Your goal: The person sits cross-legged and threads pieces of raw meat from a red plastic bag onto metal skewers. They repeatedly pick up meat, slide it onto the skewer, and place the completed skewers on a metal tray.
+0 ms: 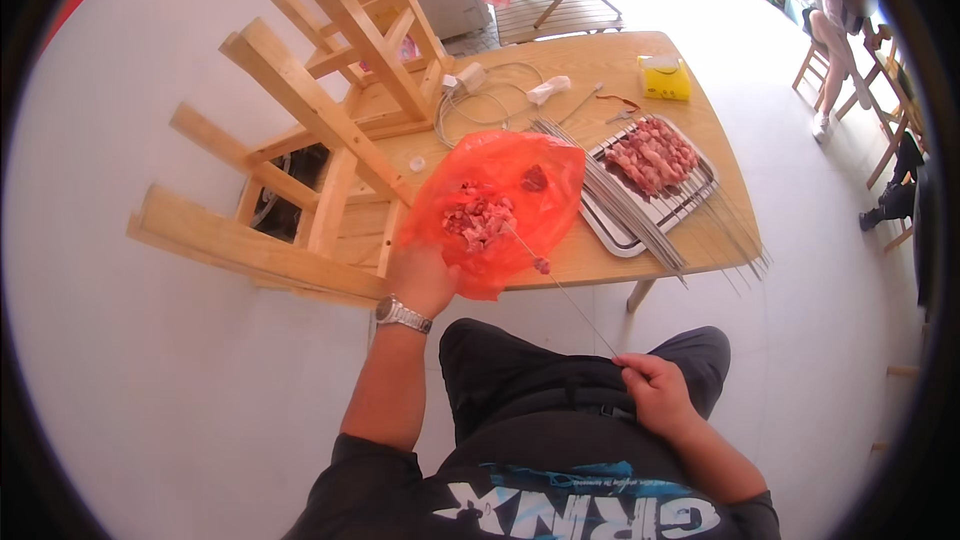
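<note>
My right hand [660, 394] pinches the near end of a thin metal skewer [581, 311] over my lap. One small piece of raw meat [541, 265] is threaded partway along it. The skewer's far tip reaches the pile of cut raw meat [476, 219] in an open red plastic bag [555, 161]. At the bag's near left edge is my left hand [424, 274], blurred, a watch on its wrist; its fingers are partly hidden by the red film. Right of the bag, a bundle of bare metal skewers [626, 202] lies across a metal tray [630, 246], beside a heap of meat threaded on skewers [654, 157].
Upturned wooden stools [322, 112] crowd the left of the wooden table [600, 52]. Behind the bag lie a white cable [487, 122], a crumpled white tissue [549, 90] and a yellow box [664, 79]. Skewer ends overhang the table's right front edge. Another person [832, 37] sits far right.
</note>
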The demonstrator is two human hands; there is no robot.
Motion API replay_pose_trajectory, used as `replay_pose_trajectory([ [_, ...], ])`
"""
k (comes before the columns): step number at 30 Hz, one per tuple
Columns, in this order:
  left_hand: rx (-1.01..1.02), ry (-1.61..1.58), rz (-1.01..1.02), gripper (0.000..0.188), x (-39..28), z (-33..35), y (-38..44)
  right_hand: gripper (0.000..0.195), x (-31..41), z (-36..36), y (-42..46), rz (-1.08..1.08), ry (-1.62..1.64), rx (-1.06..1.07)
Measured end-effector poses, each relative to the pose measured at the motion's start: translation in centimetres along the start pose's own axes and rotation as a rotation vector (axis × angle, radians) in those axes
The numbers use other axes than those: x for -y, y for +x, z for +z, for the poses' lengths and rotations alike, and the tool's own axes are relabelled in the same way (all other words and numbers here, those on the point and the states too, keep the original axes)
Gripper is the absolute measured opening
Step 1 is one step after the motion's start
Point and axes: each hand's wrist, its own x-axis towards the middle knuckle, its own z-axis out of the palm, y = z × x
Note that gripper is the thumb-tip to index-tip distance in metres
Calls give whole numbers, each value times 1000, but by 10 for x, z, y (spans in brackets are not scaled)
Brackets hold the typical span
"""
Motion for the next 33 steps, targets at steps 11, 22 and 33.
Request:
replay_pose_trajectory([
  [11, -233, -41, 50, 36, 25, 15, 79, 22, 7, 1, -1, -1, -37, 14],
  [22, -95, -259, 65, 21, 22, 25, 99, 21, 10, -3, -5, -36, -38, 6],
  [33, -166, -208, 109, 22, 27, 32, 102, 21, 11, -3, -4, -34, -40, 23],
])
